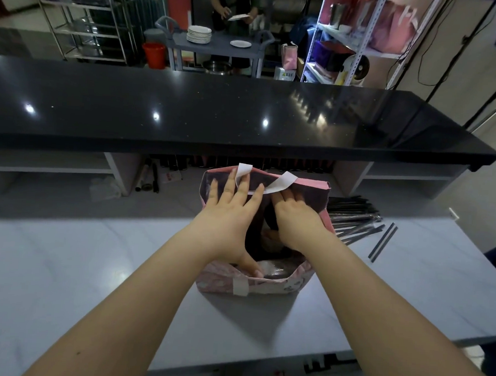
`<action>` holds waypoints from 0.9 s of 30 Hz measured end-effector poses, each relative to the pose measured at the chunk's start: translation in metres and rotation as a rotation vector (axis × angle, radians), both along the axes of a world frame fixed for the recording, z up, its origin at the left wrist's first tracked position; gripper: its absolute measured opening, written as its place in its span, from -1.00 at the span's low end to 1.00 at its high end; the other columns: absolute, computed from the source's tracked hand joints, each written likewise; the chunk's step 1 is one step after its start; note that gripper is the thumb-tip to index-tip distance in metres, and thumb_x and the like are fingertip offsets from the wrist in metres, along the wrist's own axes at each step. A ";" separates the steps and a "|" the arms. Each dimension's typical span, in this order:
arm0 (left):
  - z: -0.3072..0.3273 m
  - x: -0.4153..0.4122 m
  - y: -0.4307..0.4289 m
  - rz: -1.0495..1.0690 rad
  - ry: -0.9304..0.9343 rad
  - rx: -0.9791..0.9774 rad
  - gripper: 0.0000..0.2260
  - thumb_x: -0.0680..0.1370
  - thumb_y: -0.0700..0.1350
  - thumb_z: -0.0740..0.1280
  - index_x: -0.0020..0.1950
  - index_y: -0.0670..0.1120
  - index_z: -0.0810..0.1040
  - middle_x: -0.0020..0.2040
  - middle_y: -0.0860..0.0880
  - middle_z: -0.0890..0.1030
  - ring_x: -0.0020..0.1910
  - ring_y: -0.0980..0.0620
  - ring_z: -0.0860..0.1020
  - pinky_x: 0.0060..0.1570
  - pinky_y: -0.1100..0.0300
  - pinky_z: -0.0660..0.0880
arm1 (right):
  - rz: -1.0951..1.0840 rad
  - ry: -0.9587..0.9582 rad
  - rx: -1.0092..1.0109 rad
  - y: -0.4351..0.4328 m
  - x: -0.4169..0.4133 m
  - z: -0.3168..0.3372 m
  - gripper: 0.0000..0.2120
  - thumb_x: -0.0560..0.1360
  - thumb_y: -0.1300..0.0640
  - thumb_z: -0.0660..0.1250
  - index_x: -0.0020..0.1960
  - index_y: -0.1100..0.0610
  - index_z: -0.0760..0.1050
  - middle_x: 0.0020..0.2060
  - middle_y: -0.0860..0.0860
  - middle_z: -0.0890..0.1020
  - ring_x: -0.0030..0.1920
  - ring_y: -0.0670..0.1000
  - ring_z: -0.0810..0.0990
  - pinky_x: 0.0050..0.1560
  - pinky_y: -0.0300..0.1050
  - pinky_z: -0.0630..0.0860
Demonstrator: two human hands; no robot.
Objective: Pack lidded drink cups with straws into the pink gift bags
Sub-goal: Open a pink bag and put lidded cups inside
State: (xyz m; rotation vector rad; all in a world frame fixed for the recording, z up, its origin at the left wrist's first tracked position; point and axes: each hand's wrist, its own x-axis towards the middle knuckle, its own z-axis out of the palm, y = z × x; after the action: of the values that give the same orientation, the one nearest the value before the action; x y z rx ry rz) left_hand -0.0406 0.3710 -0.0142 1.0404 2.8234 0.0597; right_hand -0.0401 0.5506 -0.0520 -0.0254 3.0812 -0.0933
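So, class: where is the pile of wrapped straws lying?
Head view: the straws lie on the white table, just right of the pink gift bag.

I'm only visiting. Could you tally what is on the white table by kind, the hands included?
Pink gift bag: 1
Hands at the bag: 2, left hand and right hand
Pile of black straws: 1, too many overlapping to count singly
Loose straws lying apart from the pile: 2
Total: 6
The bag's inside is too dark to tally.
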 end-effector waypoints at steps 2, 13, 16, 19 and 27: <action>-0.001 0.000 0.000 0.002 0.036 0.011 0.33 0.16 0.47 0.45 0.57 -0.03 -0.34 0.55 -0.16 -0.37 0.47 -0.17 -0.47 0.46 -0.21 -0.34 | -0.003 0.016 -0.001 0.003 0.005 -0.007 -0.17 0.39 -0.08 0.46 0.48 0.09 0.08 0.37 0.12 0.29 0.32 0.19 0.32 0.09 0.12 0.48; -0.009 0.003 -0.005 -0.003 0.051 0.025 0.34 0.13 0.49 0.44 0.55 0.03 -0.39 0.52 -0.12 -0.45 0.35 -0.11 -0.57 0.41 -0.16 -0.41 | 0.160 0.047 0.171 0.003 0.033 -0.023 -0.31 0.49 -0.23 0.27 0.47 0.09 0.16 0.35 0.12 0.30 0.27 0.17 0.35 0.24 0.04 0.34; -0.013 0.006 -0.004 -0.008 0.068 0.031 0.34 0.13 0.48 0.44 0.54 0.03 -0.39 0.52 -0.11 -0.45 0.34 -0.12 -0.58 0.41 -0.18 -0.42 | 0.165 0.011 0.172 0.002 0.036 -0.029 -0.31 0.55 -0.28 0.13 0.54 0.07 0.09 0.47 0.13 0.21 0.40 0.17 0.26 0.35 0.05 0.27; -0.014 0.005 -0.006 -0.005 0.079 0.034 0.34 0.13 0.50 0.42 0.54 0.03 -0.39 0.52 -0.11 -0.44 0.35 -0.13 -0.58 0.39 -0.18 -0.43 | 0.158 -0.089 0.129 0.000 0.034 -0.034 -0.30 0.58 -0.30 0.03 0.59 0.02 -0.05 0.57 0.09 0.01 0.56 0.11 -0.03 0.51 0.09 0.01; -0.029 0.014 -0.015 -0.007 0.108 0.045 0.33 0.11 0.52 0.40 0.56 0.01 -0.32 0.56 -0.07 -0.35 0.36 -0.09 -0.60 0.38 -0.15 -0.46 | 0.098 -0.225 -0.046 0.001 0.025 -0.046 -0.40 0.63 -0.24 -0.06 0.59 -0.10 -0.14 0.57 -0.07 -0.25 0.53 -0.05 -0.35 0.50 0.18 -0.27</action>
State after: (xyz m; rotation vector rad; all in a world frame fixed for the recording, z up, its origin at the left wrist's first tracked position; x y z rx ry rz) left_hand -0.0267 0.3559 -0.0430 1.0951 2.9280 0.0689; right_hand -0.0149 0.5517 -0.0983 -0.1568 2.8467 -0.1508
